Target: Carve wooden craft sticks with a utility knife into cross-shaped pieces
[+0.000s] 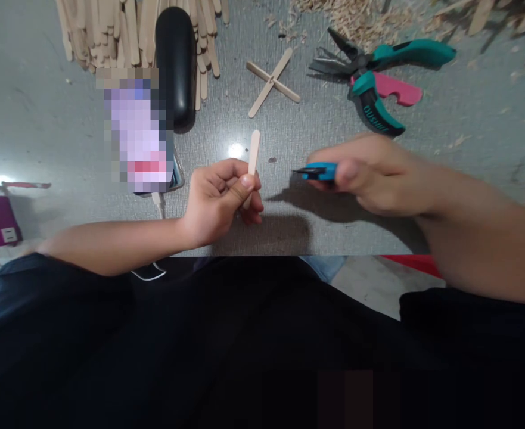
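My left hand (221, 199) is closed around a pale wooden ice-cream stick (254, 156), pinched between thumb and fingers so that its rounded end points up and away. My right hand (369, 173) is wrapped round a small blue-handled cutter (318, 171), whose dark tip points left toward the stick. A short gap separates the tip from the stick. Both hands hover over the near part of the grey table (43, 119).
Two sticks joined as a cross (273, 81) lie further back. Teal pliers (378, 65) with a pink tool lie at the back right, near wood shavings (356, 18). A heap of sticks (110, 30), a black case (176, 65) and a phone (139, 137) sit at left.
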Motion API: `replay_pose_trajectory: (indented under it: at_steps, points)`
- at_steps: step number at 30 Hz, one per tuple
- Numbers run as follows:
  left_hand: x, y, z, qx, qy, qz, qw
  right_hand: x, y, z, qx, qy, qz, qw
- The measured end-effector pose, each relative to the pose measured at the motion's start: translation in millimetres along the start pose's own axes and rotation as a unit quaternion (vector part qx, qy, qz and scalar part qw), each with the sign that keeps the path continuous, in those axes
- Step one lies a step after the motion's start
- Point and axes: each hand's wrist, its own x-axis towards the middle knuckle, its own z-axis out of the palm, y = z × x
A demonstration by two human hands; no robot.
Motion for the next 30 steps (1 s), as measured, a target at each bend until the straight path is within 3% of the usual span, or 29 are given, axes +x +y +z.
replay_pose_trajectory:
  at_steps: [2, 7, 12, 24, 30]
  points:
    - [0.2, 0.0, -0.2, 0.001, -0.003, -0.003, 1.000, 0.2, 1.4, -2.7, -0.008, 0.026, -0.021, 0.999]
    - [0.6, -1.0, 0.4, -0.008, -0.033, 0.002, 0.999, 3.2, 8.3, 3.7, -0.223, 0.089, -0.022, 0.970]
    - [2.3, -2.2, -0.2, -0.028, -0.035, 0.012, 0.999, 2.2, 14.2, 11.4, -0.297, 0.080, 0.006, 0.951]
    - [3.8, -0.1, 0.6, 0.008, -0.033, -0.003, 0.999, -1.8, 7.0, 11.7, -0.310, 0.040, 0.080, 0.947]
    - [4.4, 2.2, 0.4, 0.038, -0.045, 0.008, 0.998, -1.6, 2.9, 13.6, -0.281, 0.035, 0.068, 0.957]
